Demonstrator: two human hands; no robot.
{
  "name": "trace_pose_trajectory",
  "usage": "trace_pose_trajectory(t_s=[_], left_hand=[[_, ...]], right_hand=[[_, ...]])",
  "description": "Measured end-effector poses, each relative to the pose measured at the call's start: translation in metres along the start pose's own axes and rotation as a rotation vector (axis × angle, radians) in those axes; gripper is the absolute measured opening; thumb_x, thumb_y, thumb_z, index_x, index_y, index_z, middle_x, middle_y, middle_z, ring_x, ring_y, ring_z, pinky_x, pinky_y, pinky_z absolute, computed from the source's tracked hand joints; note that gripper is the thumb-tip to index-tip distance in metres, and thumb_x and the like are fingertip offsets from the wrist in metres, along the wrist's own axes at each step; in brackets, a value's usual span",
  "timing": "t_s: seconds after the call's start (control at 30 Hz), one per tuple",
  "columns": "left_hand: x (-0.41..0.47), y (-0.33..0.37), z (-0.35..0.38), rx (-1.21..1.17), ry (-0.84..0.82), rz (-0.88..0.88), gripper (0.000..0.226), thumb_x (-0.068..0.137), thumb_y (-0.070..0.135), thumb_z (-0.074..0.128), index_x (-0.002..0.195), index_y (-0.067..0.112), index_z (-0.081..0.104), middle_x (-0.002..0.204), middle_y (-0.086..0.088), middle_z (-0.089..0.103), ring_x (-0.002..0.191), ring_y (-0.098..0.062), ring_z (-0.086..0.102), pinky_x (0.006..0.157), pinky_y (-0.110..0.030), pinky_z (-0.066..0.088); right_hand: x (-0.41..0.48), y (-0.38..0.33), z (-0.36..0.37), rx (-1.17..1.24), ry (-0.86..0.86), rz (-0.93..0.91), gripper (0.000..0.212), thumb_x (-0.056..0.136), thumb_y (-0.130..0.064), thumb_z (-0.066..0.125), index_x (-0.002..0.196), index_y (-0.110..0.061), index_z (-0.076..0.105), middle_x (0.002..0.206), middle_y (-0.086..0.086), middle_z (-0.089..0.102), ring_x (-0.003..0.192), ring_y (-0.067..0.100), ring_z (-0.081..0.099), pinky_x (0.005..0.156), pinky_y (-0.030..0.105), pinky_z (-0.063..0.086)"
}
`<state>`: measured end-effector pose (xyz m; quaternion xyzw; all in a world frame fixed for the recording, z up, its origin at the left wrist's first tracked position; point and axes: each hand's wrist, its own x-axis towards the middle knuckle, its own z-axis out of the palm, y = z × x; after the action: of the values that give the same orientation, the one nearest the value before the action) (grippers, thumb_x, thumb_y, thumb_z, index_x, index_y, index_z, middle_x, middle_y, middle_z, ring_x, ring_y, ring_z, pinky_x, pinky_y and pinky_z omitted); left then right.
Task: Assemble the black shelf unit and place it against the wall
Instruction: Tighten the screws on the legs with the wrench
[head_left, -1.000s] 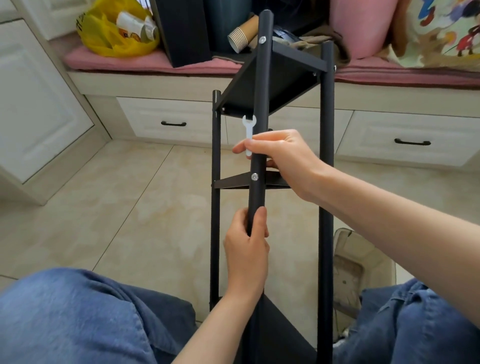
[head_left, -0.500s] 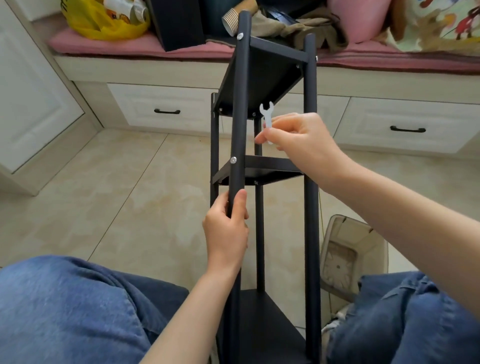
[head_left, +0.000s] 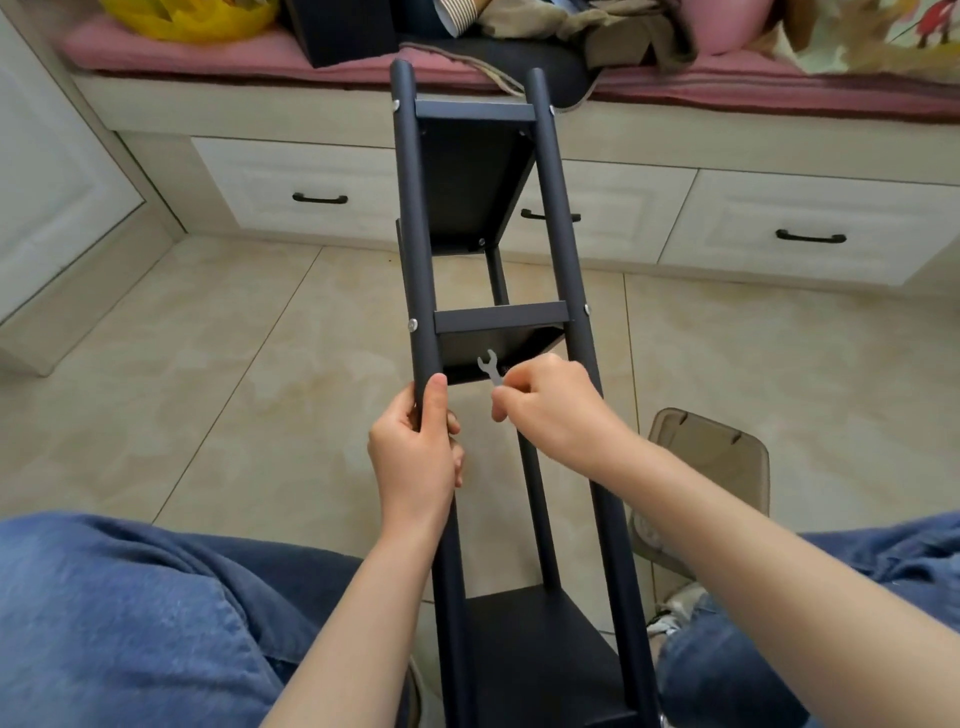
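The black shelf unit (head_left: 563, 249) leans away from me between my knees, with three black shelves fixed to round posts by silver screws. My left hand (head_left: 415, 452) grips the left front post just below the middle shelf (head_left: 501, 318). My right hand (head_left: 550, 405) pinches a small flat silver wrench (head_left: 490, 366), whose open jaw points up under the middle shelf. The top shelf (head_left: 475, 176) shows its underside. The bottom shelf (head_left: 535, 654) lies close to my lap.
A window bench with white drawers (head_left: 800, 228) and a pink cushion (head_left: 208, 52) runs across the back, piled with a yellow bag, clothes and a black box. A translucent brown bin (head_left: 727, 457) stands on the tiled floor at the right. My jeans-clad knees flank the unit.
The unit has turned so two front posts face me. My right hand came down with the wrench to below the middle shelf. My left hand stayed on the left post.
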<state>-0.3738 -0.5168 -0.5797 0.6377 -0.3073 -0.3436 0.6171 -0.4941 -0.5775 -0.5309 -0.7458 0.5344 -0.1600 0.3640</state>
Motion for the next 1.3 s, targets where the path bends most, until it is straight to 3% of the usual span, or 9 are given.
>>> trace_pose_trajectory(t_s=[0.1, 0.2, 0.37, 0.6, 0.77, 0.87, 1.13, 1.3], left_hand=[[0.0, 0.0, 0.0, 0.001, -0.004, 0.011, 0.037, 0.102, 0.038, 0.055, 0.072, 0.018, 0.057, 0.061, 0.001, 0.054, 0.04, -0.013, 0.047, 0.037, -0.025, 0.037], [-0.003, 0.001, 0.0, -0.016, -0.025, 0.014, 0.04, 0.102, 0.039, 0.056, 0.063, 0.032, 0.059, 0.061, 0.001, 0.055, 0.04, -0.013, 0.047, 0.037, -0.024, 0.037], [-0.005, 0.002, 0.0, -0.037, -0.052, 0.008, 0.042, 0.103, 0.038, 0.055, 0.062, 0.037, 0.061, 0.061, 0.0, 0.052, 0.039, -0.013, 0.044, 0.037, -0.024, 0.035], [-0.008, 0.003, 0.0, -0.041, -0.075, 0.018, 0.036, 0.103, 0.038, 0.054, 0.07, 0.038, 0.067, 0.06, 0.003, 0.052, 0.039, -0.012, 0.045, 0.037, -0.024, 0.036], [-0.01, 0.004, 0.001, -0.037, -0.085, 0.03, 0.035, 0.103, 0.038, 0.054, 0.071, 0.036, 0.067, 0.061, 0.001, 0.054, 0.039, -0.014, 0.046, 0.036, -0.025, 0.037], [-0.011, 0.005, 0.001, -0.032, -0.089, 0.028, 0.036, 0.103, 0.038, 0.054, 0.069, 0.036, 0.065, 0.061, 0.0, 0.054, 0.039, -0.014, 0.047, 0.036, -0.025, 0.038], [-0.013, 0.006, 0.004, -0.028, -0.091, 0.026, 0.037, 0.104, 0.037, 0.053, 0.069, 0.034, 0.065, 0.061, -0.003, 0.052, 0.038, -0.015, 0.045, 0.036, -0.025, 0.037], [-0.014, 0.006, 0.005, -0.026, -0.095, 0.026, 0.038, 0.104, 0.037, 0.053, 0.068, 0.034, 0.063, 0.061, -0.003, 0.052, 0.037, -0.015, 0.044, 0.036, -0.025, 0.036]], right_hand=[[0.007, -0.004, 0.013, 0.069, 0.021, 0.021, 0.029, 0.097, -0.021, 0.052, 0.081, -0.006, 0.071, 0.075, 0.009, 0.066, 0.068, 0.019, 0.06, 0.059, 0.025, 0.047], [0.015, -0.007, 0.022, 0.123, 0.069, 0.039, 0.031, 0.097, -0.021, 0.052, 0.08, -0.002, 0.071, 0.083, 0.014, 0.069, 0.075, 0.023, 0.063, 0.057, 0.024, 0.046], [0.024, -0.009, 0.023, 0.228, 0.096, 0.061, 0.03, 0.095, -0.019, 0.054, 0.08, 0.001, 0.071, 0.085, 0.016, 0.069, 0.086, 0.027, 0.063, 0.066, 0.025, 0.047], [0.029, -0.007, 0.022, 0.275, 0.104, 0.071, 0.028, 0.096, -0.02, 0.054, 0.075, -0.011, 0.071, 0.083, 0.006, 0.07, 0.082, 0.02, 0.062, 0.072, 0.031, 0.05], [0.03, 0.0, 0.021, 0.269, 0.101, 0.054, 0.029, 0.098, -0.02, 0.054, 0.073, -0.017, 0.069, 0.083, 0.002, 0.069, 0.083, 0.014, 0.061, 0.071, 0.024, 0.047], [0.028, 0.004, 0.023, 0.242, 0.08, 0.049, 0.028, 0.097, -0.019, 0.054, 0.074, -0.015, 0.069, 0.089, 0.004, 0.069, 0.086, 0.013, 0.059, 0.068, 0.016, 0.042], [0.025, 0.004, 0.029, 0.26, 0.17, 0.0, 0.029, 0.099, -0.018, 0.053, 0.083, -0.003, 0.072, 0.084, 0.011, 0.07, 0.082, 0.017, 0.064, 0.064, 0.017, 0.045], [0.025, 0.005, 0.026, 0.253, 0.202, -0.017, 0.029, 0.098, -0.017, 0.054, 0.083, 0.0, 0.072, 0.084, 0.014, 0.071, 0.084, 0.027, 0.065, 0.075, 0.037, 0.053]])
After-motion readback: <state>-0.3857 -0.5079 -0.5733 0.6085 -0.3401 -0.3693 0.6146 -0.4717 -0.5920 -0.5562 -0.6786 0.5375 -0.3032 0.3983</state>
